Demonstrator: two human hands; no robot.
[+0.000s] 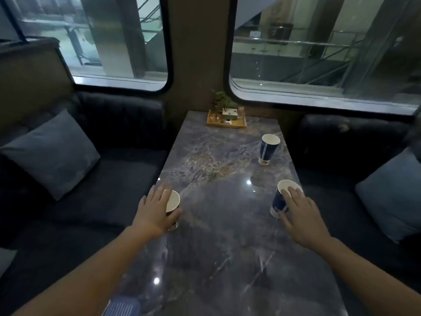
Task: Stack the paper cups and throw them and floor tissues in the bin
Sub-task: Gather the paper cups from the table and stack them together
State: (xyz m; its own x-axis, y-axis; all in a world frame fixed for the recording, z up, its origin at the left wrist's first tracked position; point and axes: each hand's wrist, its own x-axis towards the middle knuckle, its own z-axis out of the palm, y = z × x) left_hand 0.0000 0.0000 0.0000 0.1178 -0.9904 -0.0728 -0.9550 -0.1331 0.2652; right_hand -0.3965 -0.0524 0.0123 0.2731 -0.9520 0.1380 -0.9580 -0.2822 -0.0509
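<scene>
Three blue-and-white paper cups stand upright on a dark marble table (223,236). My left hand (155,213) wraps around the left cup (174,199) near the table's left edge, fingers over its far side and thumb on the near side. My right hand (300,215) is curled around the right cup (279,199) by the right edge, fingers over its rim. The third cup (268,149) stands alone farther back on the right. No tissues or bin are in view.
A wooden tray (226,124) with a small plant and jars sits at the table's far end under the windows. Dark sofas with grey-blue cushions (52,153) (391,197) flank the table. A blue ribbed object (121,307) shows at the bottom edge.
</scene>
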